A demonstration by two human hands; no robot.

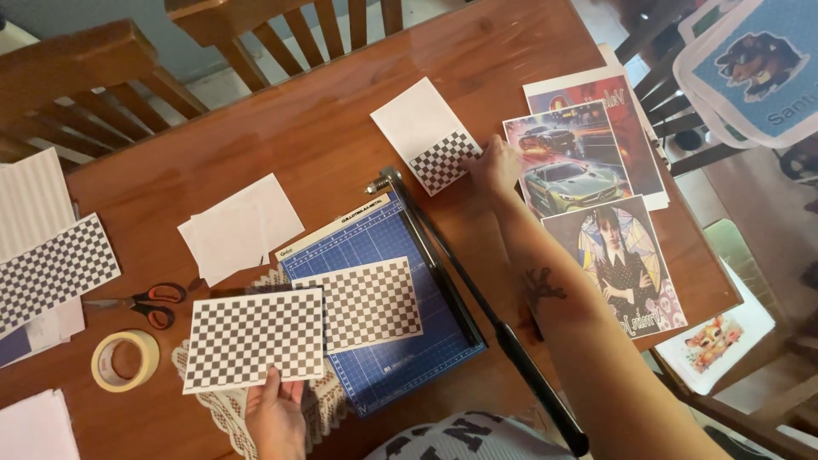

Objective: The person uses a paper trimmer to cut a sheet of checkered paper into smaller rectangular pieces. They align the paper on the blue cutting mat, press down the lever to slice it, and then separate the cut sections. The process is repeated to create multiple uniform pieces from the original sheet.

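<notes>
Head cam: left hand (pixel 277 409) pinches the bottom edge of a checkered card (pixel 256 339), blue paper cutter (pixel 400 341) just right of it. Right hand (pixel 494 166) presses fingers flat on a half-checkered sheet (pixel 429 135), car print (pixel 567 166) beside it.

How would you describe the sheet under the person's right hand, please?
Start at the blue paper cutter mid-table and follow its arm up past the hinge. Just beyond lies a sheet touched by the right hand. Unlike the fully checkered sheets nearby, it is mostly white, with checks only at one corner.
</notes>
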